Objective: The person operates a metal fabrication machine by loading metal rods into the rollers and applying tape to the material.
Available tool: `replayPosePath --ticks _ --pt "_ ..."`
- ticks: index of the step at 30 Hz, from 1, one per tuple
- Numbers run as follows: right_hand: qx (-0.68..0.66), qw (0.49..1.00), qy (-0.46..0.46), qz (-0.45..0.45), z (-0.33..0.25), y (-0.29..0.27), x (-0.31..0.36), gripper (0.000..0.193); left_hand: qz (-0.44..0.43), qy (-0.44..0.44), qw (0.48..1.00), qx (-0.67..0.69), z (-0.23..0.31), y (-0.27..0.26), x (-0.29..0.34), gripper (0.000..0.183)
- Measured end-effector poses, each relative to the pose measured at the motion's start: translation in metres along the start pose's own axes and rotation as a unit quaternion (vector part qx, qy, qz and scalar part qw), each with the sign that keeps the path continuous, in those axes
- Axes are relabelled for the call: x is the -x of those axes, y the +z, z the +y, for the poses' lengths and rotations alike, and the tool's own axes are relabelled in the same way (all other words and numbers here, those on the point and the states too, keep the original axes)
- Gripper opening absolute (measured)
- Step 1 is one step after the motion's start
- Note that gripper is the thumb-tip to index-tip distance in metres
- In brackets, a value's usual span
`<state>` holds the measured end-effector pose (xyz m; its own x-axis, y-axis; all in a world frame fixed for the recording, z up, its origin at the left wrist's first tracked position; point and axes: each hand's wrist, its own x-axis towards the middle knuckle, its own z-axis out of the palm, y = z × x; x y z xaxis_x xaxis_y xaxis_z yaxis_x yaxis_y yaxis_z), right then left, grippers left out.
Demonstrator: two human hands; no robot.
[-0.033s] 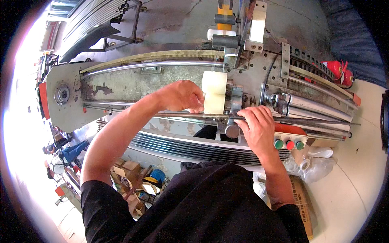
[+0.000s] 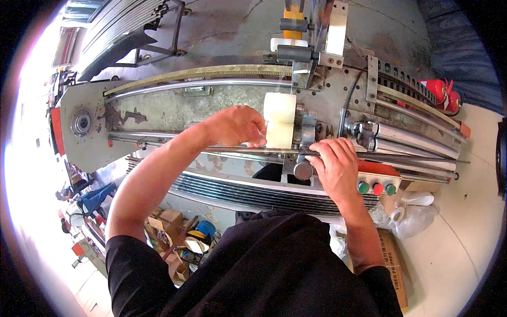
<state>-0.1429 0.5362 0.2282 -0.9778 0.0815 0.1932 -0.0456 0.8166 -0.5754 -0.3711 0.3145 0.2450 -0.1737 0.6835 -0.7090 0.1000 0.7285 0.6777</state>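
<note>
Head view, looking down at a long metal machine: the right hand (image 2: 338, 165) has thumb and fingers closed around a thin rod (image 2: 243, 151), just above a round metal knob (image 2: 302, 170). That rod lies across the near side of the machine, passing right by the near end of two cream rollers (image 2: 280, 135), and sticks out well past the right hand.

Left hand (image 2: 237, 127) is curled up with its fingertips right at the left edge of the rollers. Can't tell if it's pinching something or just touching, since the fingers hide that spot.

My read is that this is a steadying-and-lining-up step, rod against rollers. From here I'd say any move calls for a steady right-hand grip, the rod kept straight, and left fingertips minded around those rollers. Button box (image 2: 378, 182) sits just beside the right wrist, untouched.
</note>
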Motion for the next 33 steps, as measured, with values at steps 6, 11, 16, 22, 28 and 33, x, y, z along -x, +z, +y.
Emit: replayPosePath --ticks 6,11,16,22,28,33 --pt "0.006 1.0 0.009 0.002 0.002 0.002 -0.002 0.032 0.054 -0.008 0.983 0.178 0.018 0.004 0.013 0.026" --pt "0.001 1.0 0.024 0.016 0.004 0.002 -0.019 0.025 0.101 0.012 0.955 0.278 0.013 0.055 0.019 0.025" --pt "0.01 1.0 0.008 0.017 0.007 -0.006 -0.032 0.027 0.177 0.045 0.93 0.32 0.012 0.098 0.029 0.027" --pt "-0.024 1.0 -0.001 0.0 -0.006 -0.009 -0.034 0.026 0.351 0.048 0.908 0.225 0.011 0.122 0.037 0.032" --pt "-0.035 0.999 -0.004 0.008 -0.015 -0.013 -0.031 0.025 0.405 0.051 0.904 0.127 0.023 0.127 0.046 0.033" --pt "-0.037 0.999 -0.013 0.009 -0.016 -0.016 -0.031 0.025 0.443 0.054 0.895 -0.012 0.026 0.123 0.046 0.029"
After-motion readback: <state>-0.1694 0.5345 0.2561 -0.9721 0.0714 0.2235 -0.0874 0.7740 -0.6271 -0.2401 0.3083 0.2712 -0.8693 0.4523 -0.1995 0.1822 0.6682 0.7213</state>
